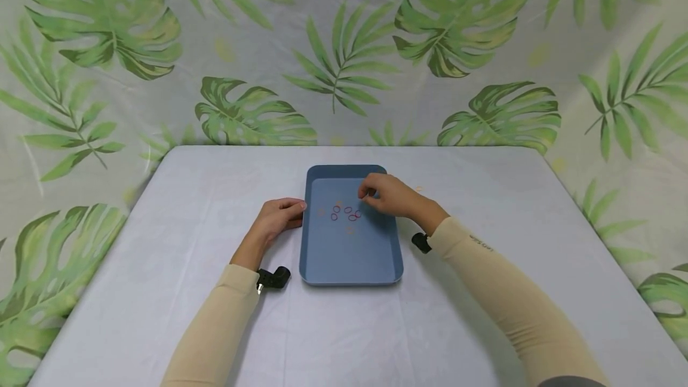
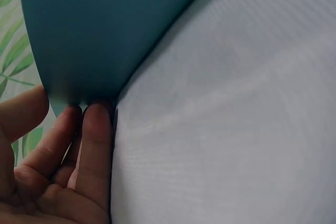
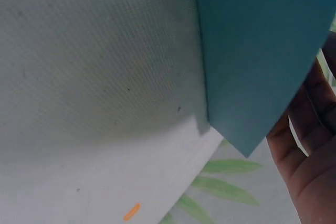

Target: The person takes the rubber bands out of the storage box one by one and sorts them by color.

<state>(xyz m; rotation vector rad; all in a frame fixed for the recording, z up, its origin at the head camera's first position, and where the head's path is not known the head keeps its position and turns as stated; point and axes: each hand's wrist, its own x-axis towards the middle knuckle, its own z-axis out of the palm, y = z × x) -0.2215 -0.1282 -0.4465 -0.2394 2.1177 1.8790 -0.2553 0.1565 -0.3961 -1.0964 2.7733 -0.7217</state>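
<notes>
A blue rectangular tray (image 1: 352, 261) lies on the table. Several small red rings (image 1: 352, 217) and a few orange rings (image 1: 350, 230) are scattered over its floor; they look like small rubber bands. At the tray's left side, my left hand (image 1: 279, 217) holds the edge, thumb (image 2: 26, 111) up at the rim and fingers (image 2: 95, 129) against the outer wall. Over the tray's upper right part hovers my right hand (image 1: 389, 194), with fingers bent and thumb and forefinger close together. I cannot tell whether a ring is between the right fingertips.
On the white tabletop (image 1: 215, 196), right of the tray, lies another orange ring (image 1: 419, 189), also seen in the right wrist view. A leaf-patterned cloth (image 1: 344, 46) hangs behind and beside the table. Both wrists wear small black cameras (image 1: 275, 278).
</notes>
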